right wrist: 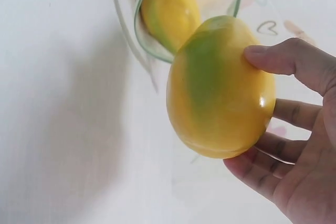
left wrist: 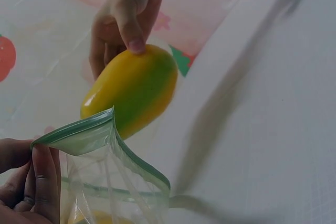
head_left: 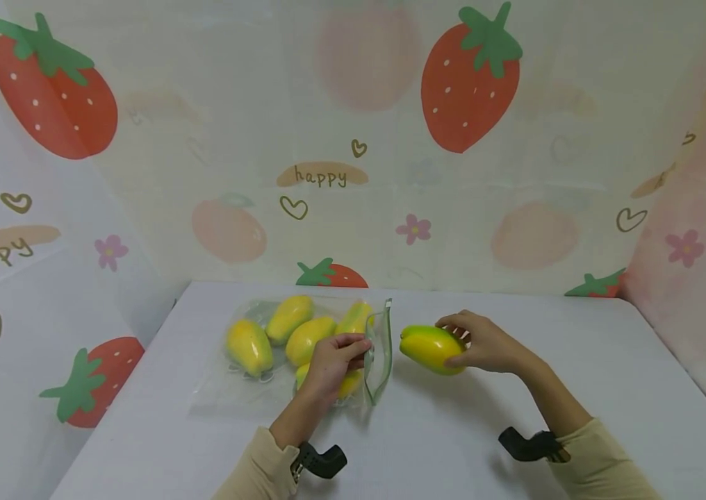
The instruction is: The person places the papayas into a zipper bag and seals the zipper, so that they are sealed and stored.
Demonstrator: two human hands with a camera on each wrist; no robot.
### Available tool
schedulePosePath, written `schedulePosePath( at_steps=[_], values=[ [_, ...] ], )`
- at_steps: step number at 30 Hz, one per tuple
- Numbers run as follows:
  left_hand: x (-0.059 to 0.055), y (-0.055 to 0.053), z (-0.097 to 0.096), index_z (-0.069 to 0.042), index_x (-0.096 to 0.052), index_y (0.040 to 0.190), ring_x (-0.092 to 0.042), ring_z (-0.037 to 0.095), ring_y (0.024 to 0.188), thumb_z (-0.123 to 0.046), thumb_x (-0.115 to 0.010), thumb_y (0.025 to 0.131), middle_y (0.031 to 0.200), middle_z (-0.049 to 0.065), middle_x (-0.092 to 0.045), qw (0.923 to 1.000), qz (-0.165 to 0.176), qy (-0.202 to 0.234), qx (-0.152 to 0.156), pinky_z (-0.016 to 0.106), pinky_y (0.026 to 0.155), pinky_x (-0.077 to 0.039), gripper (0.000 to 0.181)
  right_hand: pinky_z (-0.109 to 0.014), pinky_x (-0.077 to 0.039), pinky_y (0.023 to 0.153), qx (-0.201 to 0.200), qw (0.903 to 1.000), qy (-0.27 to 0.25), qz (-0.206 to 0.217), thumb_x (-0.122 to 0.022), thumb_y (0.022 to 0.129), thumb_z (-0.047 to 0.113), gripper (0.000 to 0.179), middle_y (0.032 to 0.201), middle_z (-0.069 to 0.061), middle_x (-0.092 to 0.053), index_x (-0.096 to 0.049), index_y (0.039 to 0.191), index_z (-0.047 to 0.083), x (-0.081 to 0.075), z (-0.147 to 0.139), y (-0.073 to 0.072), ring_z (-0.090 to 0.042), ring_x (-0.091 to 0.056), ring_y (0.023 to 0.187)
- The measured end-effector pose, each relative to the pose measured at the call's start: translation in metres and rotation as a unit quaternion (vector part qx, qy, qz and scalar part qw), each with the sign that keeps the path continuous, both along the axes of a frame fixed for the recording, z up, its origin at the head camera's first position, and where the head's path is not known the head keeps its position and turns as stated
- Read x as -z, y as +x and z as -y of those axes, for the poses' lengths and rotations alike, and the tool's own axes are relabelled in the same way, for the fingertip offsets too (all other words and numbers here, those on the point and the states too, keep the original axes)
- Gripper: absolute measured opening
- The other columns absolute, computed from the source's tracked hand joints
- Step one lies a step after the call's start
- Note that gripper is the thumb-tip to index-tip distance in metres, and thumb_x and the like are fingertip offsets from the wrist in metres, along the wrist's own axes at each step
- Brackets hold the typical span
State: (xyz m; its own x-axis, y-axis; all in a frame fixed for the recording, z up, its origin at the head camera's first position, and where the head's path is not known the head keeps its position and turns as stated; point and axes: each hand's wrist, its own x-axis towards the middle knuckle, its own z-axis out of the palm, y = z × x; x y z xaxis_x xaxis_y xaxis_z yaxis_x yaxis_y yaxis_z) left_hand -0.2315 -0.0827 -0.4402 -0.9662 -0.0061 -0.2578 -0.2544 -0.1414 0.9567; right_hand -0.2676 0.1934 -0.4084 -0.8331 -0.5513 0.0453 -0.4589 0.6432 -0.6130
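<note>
A clear zip bag point(head_left: 215, 396) with a green zip edge lies on the table, mouth facing right. Inside it are several yellow-green fruits point(head_left: 249, 347). My left hand point(head_left: 329, 364) pinches the bag's rim, and the mouth stands parted in the left wrist view. Just right of the mouth, my right hand point(head_left: 484, 342) holds one oblong yellow-green fruit point(head_left: 431, 349), shaped like a mango or papaya. Thumb and fingers grip its right end, and it appears raised above the table. The right wrist view shows this fruit point(right wrist: 220, 87) before the bag opening point(right wrist: 137, 19).
The white table point(head_left: 578, 389) extends to the right of the bag and toward me. A cloth backdrop point(head_left: 384, 229) printed with strawberries encloses the back and both sides. A black wrist mount point(head_left: 531, 444) sits at each cuff.
</note>
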Motion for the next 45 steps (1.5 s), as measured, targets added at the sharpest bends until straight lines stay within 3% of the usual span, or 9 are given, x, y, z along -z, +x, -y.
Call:
schedulePosePath(
  at_steps=[15,31,38,45],
  values=[
    [0.000,0.000,-0.001,0.007,-0.065,0.113,-0.060,0.009,0.069,-0.013,-0.067,0.092,0.083,-0.004,-0.069,1.0000,-0.002,0.001,-0.001,0.018,0.069,-0.055,0.029,-0.032,-0.051,0.084,-0.058,0.9978,0.007,0.030,-0.079,0.076,0.020,0.050,0.106,-0.007,-0.059,-0.063,0.121,0.007,0.002,0.030,0.005,-0.020,-0.054,0.097],
    [-0.004,0.003,-0.001,0.007,-0.065,0.115,-0.062,0.009,0.073,-0.017,-0.067,0.092,0.088,-0.002,-0.069,1.0000,-0.001,-0.009,0.002,0.019,0.073,-0.056,0.033,-0.028,-0.050,0.084,-0.098,0.9921,0.043,0.066,-0.079,0.075,0.021,0.053,0.105,-0.004,-0.058,-0.063,0.124,0.008,0.002,0.063,-0.004,-0.018,-0.053,0.096],
    [-0.002,0.003,-0.002,0.004,-0.067,0.111,-0.061,0.010,0.075,-0.019,-0.067,0.092,0.092,0.000,-0.068,0.9998,-0.006,-0.020,0.003,0.020,0.075,-0.055,0.029,-0.026,-0.053,0.083,-0.108,0.9911,0.005,0.078,-0.079,0.079,0.022,0.051,0.110,-0.006,-0.061,-0.062,0.125,0.005,0.011,0.073,-0.007,-0.019,-0.055,0.101],
    [-0.001,0.004,-0.001,0.005,-0.068,0.109,-0.062,0.010,0.074,-0.016,-0.066,0.093,0.091,0.000,-0.068,0.9998,-0.018,-0.010,0.002,0.020,0.073,-0.055,0.026,-0.039,-0.054,0.092,-0.079,0.9923,-0.067,0.068,-0.080,0.081,0.025,0.052,0.116,-0.012,-0.063,-0.061,0.123,0.001,0.027,0.082,-0.005,-0.021,-0.059,0.102]
  ],
)
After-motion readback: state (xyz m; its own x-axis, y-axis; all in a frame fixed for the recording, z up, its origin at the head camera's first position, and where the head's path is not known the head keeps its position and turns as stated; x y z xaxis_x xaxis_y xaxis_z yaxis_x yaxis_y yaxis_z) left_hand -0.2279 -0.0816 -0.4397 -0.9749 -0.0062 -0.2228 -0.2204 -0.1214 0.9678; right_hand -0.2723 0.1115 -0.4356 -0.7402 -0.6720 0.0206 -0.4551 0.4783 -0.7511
